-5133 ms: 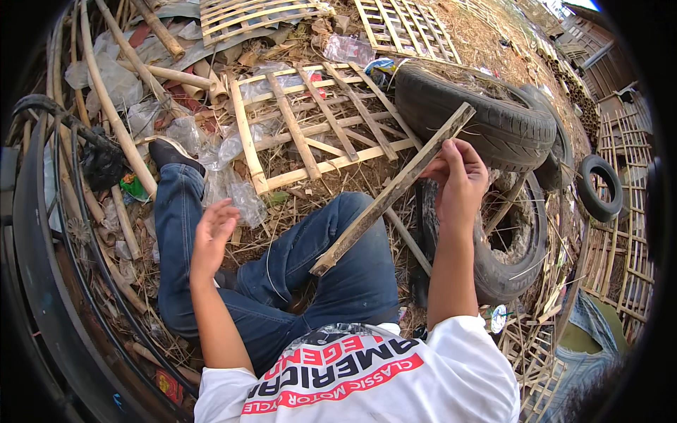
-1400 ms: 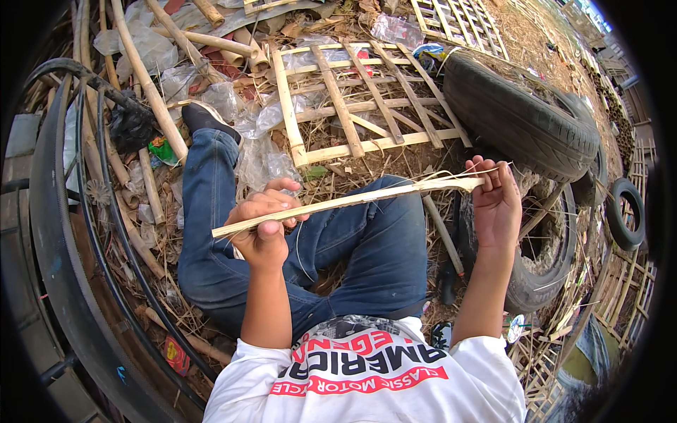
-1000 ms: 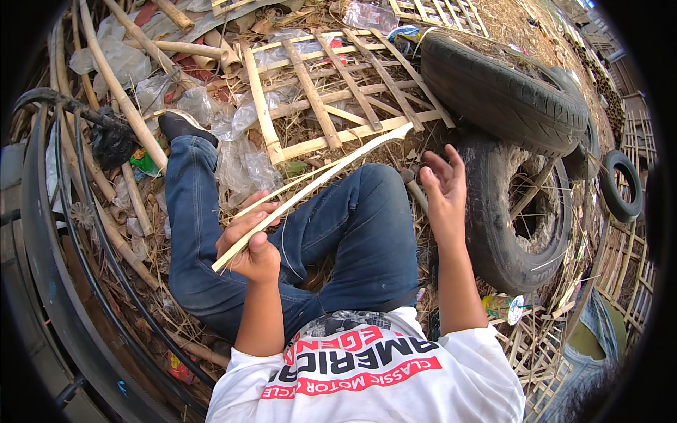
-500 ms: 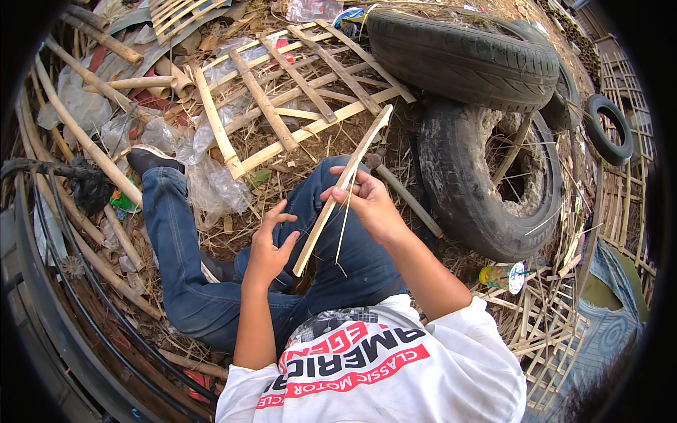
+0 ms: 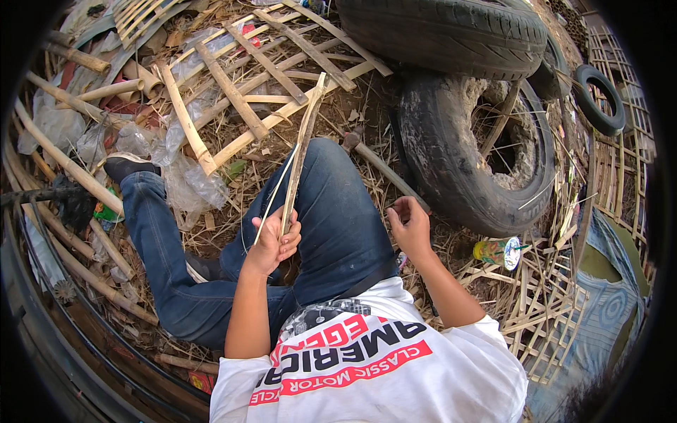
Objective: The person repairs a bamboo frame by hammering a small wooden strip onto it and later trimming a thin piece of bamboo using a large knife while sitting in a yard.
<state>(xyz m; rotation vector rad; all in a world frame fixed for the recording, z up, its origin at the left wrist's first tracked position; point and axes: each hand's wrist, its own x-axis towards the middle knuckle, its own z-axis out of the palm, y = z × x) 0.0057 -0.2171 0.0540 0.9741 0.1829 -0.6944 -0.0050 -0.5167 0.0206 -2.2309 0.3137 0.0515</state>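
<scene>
My left hand [image 5: 273,241] is wrapped round the lower end of a split bamboo strip [image 5: 299,156], which points up and away over my bent knee. Beside the strip, a thin pale bamboo sliver [image 5: 271,199] runs from its upper part down to the same hand. My right hand [image 5: 411,227] is empty, its fingers loosely curled with the thumb apart. It hovers close to the near end of a hammer's handle [image 5: 386,171]. The hammer lies on the ground between my knee and a tyre.
A bamboo lattice [image 5: 229,86] lies ahead of my legs. Worn tyres [image 5: 451,162] are stacked at right, with a colourful plastic cup [image 5: 499,252] and a second lattice [image 5: 539,317] nearer me. Bamboo poles [image 5: 67,151], plastic bags [image 5: 194,185] and black tubing [image 5: 92,317] lie at left.
The bamboo strip has passed from my right hand to my left and now stands steeper. My right hand has let go and moved right and down toward the hammer's handle.
</scene>
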